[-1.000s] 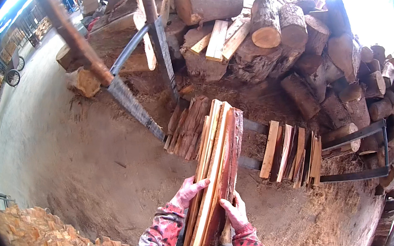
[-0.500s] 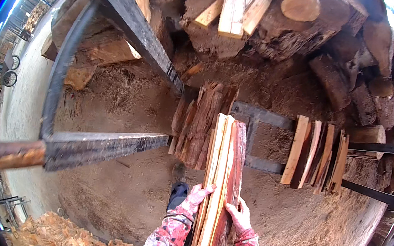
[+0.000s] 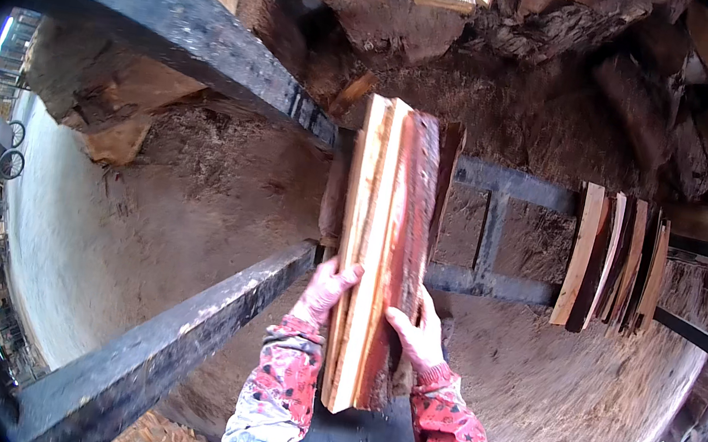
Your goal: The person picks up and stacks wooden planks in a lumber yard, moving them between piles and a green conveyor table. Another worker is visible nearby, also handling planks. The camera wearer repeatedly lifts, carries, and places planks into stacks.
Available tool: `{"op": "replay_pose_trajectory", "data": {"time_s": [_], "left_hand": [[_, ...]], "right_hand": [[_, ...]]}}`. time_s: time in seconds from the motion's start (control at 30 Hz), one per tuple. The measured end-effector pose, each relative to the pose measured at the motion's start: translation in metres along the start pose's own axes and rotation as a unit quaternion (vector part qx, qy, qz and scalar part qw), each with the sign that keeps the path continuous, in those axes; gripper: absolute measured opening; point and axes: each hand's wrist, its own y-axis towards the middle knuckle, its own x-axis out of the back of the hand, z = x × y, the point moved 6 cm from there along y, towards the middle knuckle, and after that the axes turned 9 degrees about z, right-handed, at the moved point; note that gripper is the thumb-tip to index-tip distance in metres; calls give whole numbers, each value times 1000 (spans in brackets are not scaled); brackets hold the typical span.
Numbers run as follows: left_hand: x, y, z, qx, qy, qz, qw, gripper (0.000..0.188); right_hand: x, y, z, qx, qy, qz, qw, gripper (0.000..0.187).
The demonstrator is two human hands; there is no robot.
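Note:
Between my left hand (image 3: pixel 326 290) and my right hand (image 3: pixel 420 328) is a stack of split wood slabs (image 3: pixel 382 242), pale on the left and red-brown with bark on the right. Both hands are closed on it, one along each long side. It is held lengthwise away from me, its far end over the dark metal frame (image 3: pixel 494 229). Beneath it, more bark-covered slabs (image 3: pixel 447 179) rest against the frame's uprights and are mostly hidden. Farther right, another row of upright slabs (image 3: pixel 614 260) sits across the frame's two rails.
Two thick dark beams (image 3: pixel 165 321) slant up toward the left. Beyond the frame lie big logs (image 3: pixel 403 37) and a cut block (image 3: pixel 121 139). Wood chips (image 3: pixel 168 441) lie at the lower left. A wheeled cart (image 3: pixel 11 148) stands at far left, on the bare dirt floor's edge.
My hands have carried the slab stack away from me and slightly left, so it now covers much of the slabs on the frame. The view has shifted closer to the frame.

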Motion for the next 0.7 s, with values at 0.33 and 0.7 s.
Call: {"op": "replay_pose_trajectory", "data": {"time_s": [0.33, 0.7], "left_hand": [[88, 56, 85, -79, 490, -228, 838, 75], [96, 53, 112, -95, 328, -250, 906, 82]], "right_hand": [[-24, 108, -166, 20, -590, 40, 806, 78], [-4, 105, -170, -21, -576, 61, 815, 74]]}}
